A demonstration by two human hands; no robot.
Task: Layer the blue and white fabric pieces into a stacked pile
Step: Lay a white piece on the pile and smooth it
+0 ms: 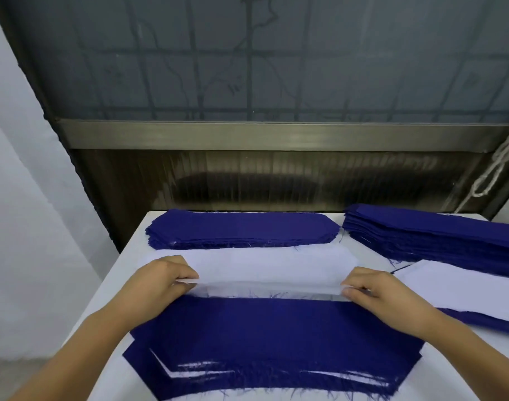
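Hands (270, 287) pinching white piece (270, 269), blue pile (276, 331) beneath

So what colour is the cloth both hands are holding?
White fabric piece, thin and see-through; head view.

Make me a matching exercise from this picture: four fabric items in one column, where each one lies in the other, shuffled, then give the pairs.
Things
1. white piece
2. rounded blue stack
3. tall blue stack
4. layered pile

Places
A. far right of the table
B. nearest the person, under the forearms
C. pinched at its near edge by the left hand and right hand
D. far edge, middle

Pairs: 1-C, 2-D, 3-A, 4-B
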